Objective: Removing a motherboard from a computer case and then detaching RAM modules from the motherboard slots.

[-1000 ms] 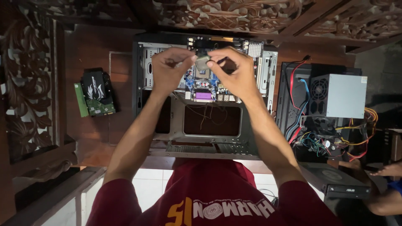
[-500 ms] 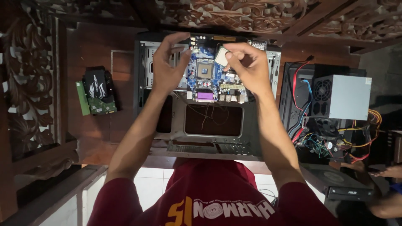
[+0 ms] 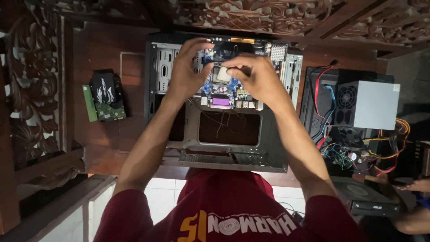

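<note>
Both hands dropped lower since half a second ago; chip came down from upper right toward the board centre. My right hand (image 3: 255,80) pinches the square silver processor chip (image 3: 222,74) by its edge, just above the blue motherboard (image 3: 224,92) in the open computer case (image 3: 224,148). My left hand (image 3: 186,74) hangs curled beside it, holding nothing I can see. Chip not seated yet; seating remains.

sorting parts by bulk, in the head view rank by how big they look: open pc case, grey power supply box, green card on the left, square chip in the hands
1. open pc case
2. grey power supply box
3. green card
4. square chip, held above the case and nearer the camera, yet smallest
</note>
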